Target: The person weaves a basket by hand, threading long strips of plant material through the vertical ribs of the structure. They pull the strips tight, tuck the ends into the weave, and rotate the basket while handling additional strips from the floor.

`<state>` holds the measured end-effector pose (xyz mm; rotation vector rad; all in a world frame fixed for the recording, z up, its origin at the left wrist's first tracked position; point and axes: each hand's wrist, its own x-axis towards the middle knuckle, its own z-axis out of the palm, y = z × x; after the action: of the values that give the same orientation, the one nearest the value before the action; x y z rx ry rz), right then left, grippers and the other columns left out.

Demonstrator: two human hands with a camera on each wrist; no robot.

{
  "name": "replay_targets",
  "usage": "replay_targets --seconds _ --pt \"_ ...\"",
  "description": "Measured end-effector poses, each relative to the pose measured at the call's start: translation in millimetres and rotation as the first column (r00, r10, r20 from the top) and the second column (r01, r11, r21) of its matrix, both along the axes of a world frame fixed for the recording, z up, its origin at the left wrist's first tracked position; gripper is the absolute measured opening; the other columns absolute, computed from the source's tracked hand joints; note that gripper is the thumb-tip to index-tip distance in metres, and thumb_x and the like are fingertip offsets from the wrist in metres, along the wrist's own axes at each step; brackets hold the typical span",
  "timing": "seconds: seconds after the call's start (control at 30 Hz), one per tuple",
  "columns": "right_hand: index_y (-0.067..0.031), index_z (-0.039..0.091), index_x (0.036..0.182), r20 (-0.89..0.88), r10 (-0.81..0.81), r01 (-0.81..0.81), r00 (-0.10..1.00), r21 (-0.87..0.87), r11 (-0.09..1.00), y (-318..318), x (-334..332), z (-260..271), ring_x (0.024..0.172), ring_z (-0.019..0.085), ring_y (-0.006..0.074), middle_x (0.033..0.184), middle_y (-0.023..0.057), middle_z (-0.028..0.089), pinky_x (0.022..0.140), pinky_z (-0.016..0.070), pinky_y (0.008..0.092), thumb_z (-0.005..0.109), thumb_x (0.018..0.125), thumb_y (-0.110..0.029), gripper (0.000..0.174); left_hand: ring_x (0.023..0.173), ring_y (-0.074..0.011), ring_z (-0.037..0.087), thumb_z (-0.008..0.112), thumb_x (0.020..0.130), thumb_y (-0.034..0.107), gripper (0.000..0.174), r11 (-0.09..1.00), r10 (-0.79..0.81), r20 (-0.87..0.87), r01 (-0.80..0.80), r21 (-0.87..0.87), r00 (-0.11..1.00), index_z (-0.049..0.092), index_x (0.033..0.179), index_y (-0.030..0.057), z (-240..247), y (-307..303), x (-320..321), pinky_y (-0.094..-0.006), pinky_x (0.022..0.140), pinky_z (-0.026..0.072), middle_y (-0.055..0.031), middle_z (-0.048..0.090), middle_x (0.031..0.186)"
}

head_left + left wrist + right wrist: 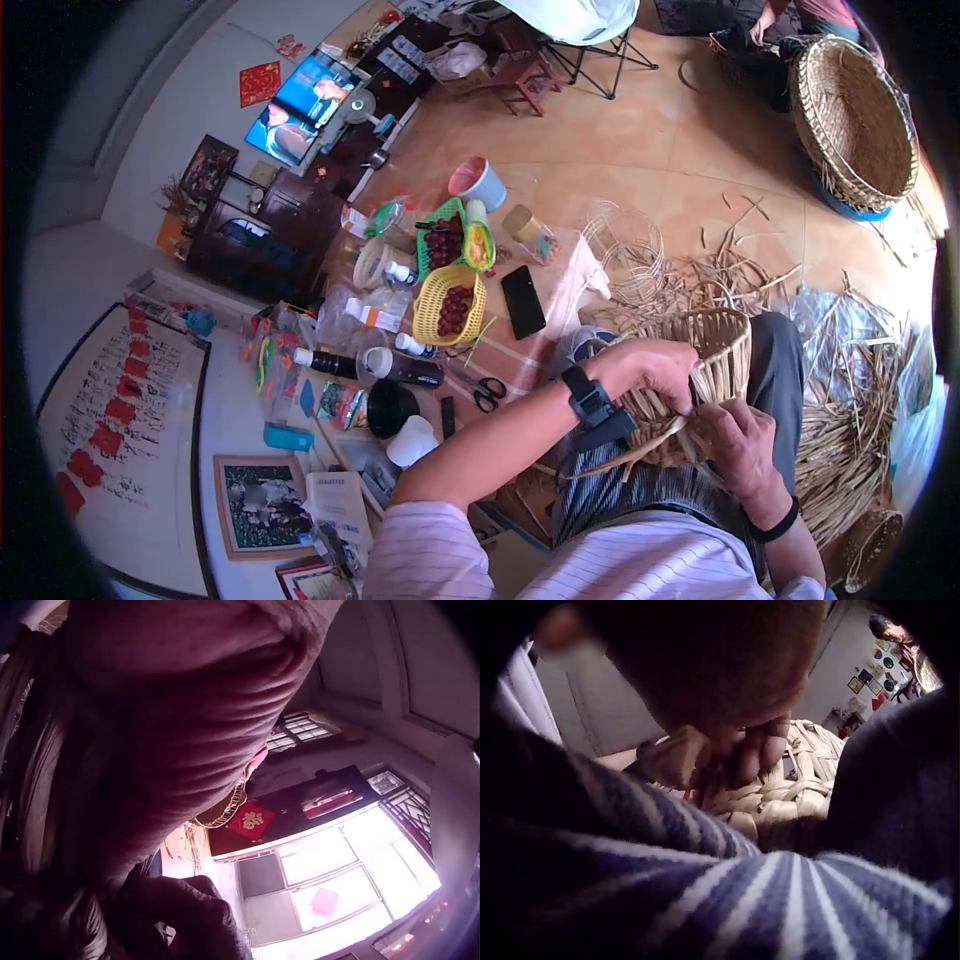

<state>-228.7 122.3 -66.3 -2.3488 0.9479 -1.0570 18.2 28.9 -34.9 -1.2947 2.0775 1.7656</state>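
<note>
A half-woven straw basket point(722, 345) lies tilted on the person's lap, its open rim facing away. The left hand point(655, 368) bends over its near side, gripping the woven wall with the thumb low on it. Just right of that thumb, the right hand point(740, 445) pinches a flat straw strand against the weave. A loose strand point(625, 460) sticks out to the left below the hands. In the right wrist view, the curled fingers point(761, 754) meet the basket's braided weave point(802, 784). The left hand point(180, 712) fills much of the left wrist view, hiding its fingertips.
At left, a low table holds a yellow basket point(421, 318) of red fruit, a phone point(522, 302), scissors point(489, 394) and bottles. Straw piles point(845, 450) lie on the floor at right. Farther off stand a large woven basket point(815, 130) and another person point(830, 15).
</note>
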Motion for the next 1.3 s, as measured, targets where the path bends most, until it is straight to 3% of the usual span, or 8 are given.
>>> replay_targets --seconds 0.53,0.6,0.8,0.87,0.93,1.03,1.13,1.3 --pt "-0.0052 0.066 0.110 -0.144 0.016 -0.026 0.989 -0.069 0.997 -3 -12 0 0.078 0.067 0.0310 0.095 0.0097 0.063 0.066 0.0545 0.0437 0.087 0.079 -0.021 0.040 0.070 -0.0269 0.070 0.085 0.071 0.027 0.041 0.963 -0.039 0.067 0.055 -0.265 0.997 0.076 0.099 -0.0018 -7 12 -10 -0.0405 0.069 0.0576 -0.0169 0.078 0.083" --pt "-0.0051 0.065 0.110 -0.322 -0.078 0.067 0.944 -0.046 0.997 -10 -32 -6 0.079 0.066 0.0325 0.093 0.0110 0.060 0.066 0.0545 0.0444 0.086 0.080 -0.019 0.039 0.074 -0.0255 0.073 0.085 0.073 0.025 0.040 0.951 -0.198 0.192 0.236 -0.199 0.961 0.078 0.104 0.0007 -1 3 -11 -0.0388 0.071 0.0595 -0.0158 0.079 0.087" --pt "-0.0061 0.067 0.103 -0.262 -0.655 0.659 0.709 -0.087 0.747 -71 -141 -34 0.075 0.067 0.0391 0.100 0.0171 0.064 0.068 0.0555 0.0506 0.071 0.096 -0.004 0.009 0.090 -0.0176 0.074 0.089 0.079 0.027 0.048 1.000 -0.010 0.045 0.010 0.012 0.999 0.079 0.119 0.0022 32 8 -6 -0.0352 0.089 0.0586 -0.0108 0.084 0.105" --pt "-0.0067 0.069 0.108 -0.478 -0.671 0.705 0.567 -0.141 0.695 -78 -184 -36 0.086 0.074 0.0358 0.109 0.0149 0.069 0.071 0.0593 0.0479 0.071 0.096 -0.004 0.012 0.092 -0.0176 0.074 0.089 0.080 0.026 0.049 1.000 -0.024 0.035 0.024 -0.013 0.999 0.079 0.122 0.0015 37 6 -8 -0.0348 0.091 0.0584 -0.0114 0.084 0.106" --pt "-0.0075 0.071 0.114 -0.395 -0.610 0.593 0.687 -0.180 0.785 -71 -182 -33 0.096 0.077 0.0342 0.116 0.0123 0.072 0.074 0.0632 0.0434 0.072 0.095 -0.002 0.019 0.094 -0.0178 0.075 0.089 0.080 0.024 0.051 0.999 -0.020 0.030 0.021 -0.030 0.999 0.077 0.124 0.0004 39 3 -13 -0.0349 0.092 0.0583 -0.0123 0.084 0.107" --pt "-0.0074 0.069 0.119 -0.085 -0.250 0.263 0.964 0.203 0.943 -37 -97 2 0.098 0.075 0.0389 0.119 0.0131 0.069 0.080 0.0645 0.0463 0.074 0.089 0.003 0.032 0.097 -0.0212 0.075 0.090 0.079 0.022 0.056 1.000 0.019 0.064 -0.018 -0.014 0.998 0.075 0.127 -0.0016 36 4 -16 -0.0368 0.094 0.0583 -0.0148 0.083 0.109" --pt "-0.0070 0.064 0.119 -0.002 0.063 -0.061 0.998 0.260 0.964 -17 -38 20 0.089 0.074 0.0394 0.113 0.0131 0.064 0.072 0.0628 0.0488 0.074 0.083 0.000 0.038 0.101 -0.0249 0.077 0.090 0.076 0.018 0.063 0.991 0.059 0.208 -0.032 -0.132 0.976 0.071 0.132 -0.0020 60 10 -30 -0.0382 0.096 0.0584 -0.0180 0.082 0.112" --pt "-0.0047 0.058 0.113 -0.068 0.078 -0.062 0.995 0.212 0.975 -24 -28 27 0.082 0.071 0.0414 0.099 0.0146 0.058 0.069 0.0603 0.0512 0.071 0.085 -0.003 0.031 0.100 -0.0330 0.066 0.082 0.086 0.016 0.029 0.419 0.230 0.123 0.016 -0.908 0.965 0.065 0.104 0.0028 97 64 -41 -0.0442 0.089 0.0547 -0.0131 0.062 0.106"
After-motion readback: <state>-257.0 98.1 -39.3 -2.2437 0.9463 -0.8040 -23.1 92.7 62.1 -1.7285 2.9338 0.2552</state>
